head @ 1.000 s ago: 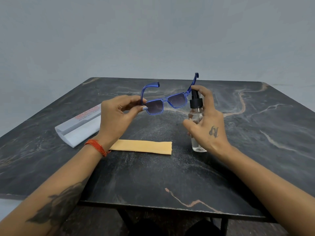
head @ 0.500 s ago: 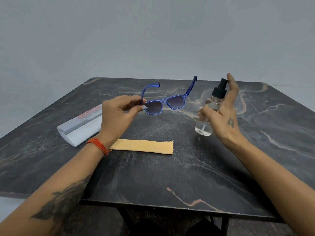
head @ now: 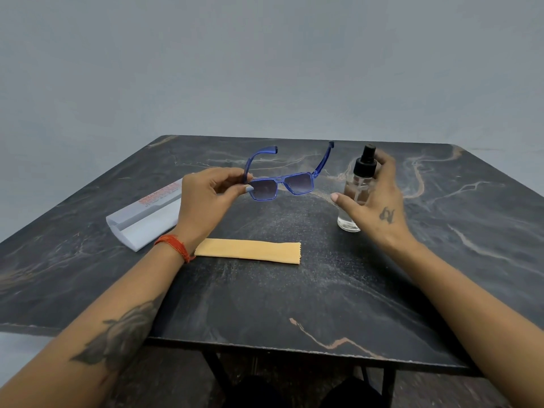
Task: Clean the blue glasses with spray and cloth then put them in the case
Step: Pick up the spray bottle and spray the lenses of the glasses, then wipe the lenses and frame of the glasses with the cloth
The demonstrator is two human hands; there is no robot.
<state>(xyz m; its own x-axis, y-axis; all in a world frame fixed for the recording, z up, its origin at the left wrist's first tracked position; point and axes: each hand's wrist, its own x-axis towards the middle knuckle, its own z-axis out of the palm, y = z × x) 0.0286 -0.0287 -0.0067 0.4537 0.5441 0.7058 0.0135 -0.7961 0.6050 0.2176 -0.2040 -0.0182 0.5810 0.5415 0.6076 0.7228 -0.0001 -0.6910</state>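
The blue glasses (head: 298,184), with dark lenses and both arms unfolded, hang above the table. My left hand (head: 206,198) pinches them at the left hinge. To their right a clear spray bottle (head: 359,179) with a black pump top stands upright on the dark marble table (head: 294,304). My right hand (head: 379,207) curves loosely around the bottle, with the thumb apart from its front and the fingers behind its neck. A folded orange cloth (head: 250,251) lies flat below the glasses. The pale grey case (head: 144,214) lies at the left, partly behind my left hand.
The table's near edge (head: 265,347) runs just below my forearms, with black legs under it. A plain grey wall stands behind the far edge.
My right hand carried the spray bottle away from the glasses to the right and set it upright on the table, and its grip has loosened. My left hand kept the glasses almost still.
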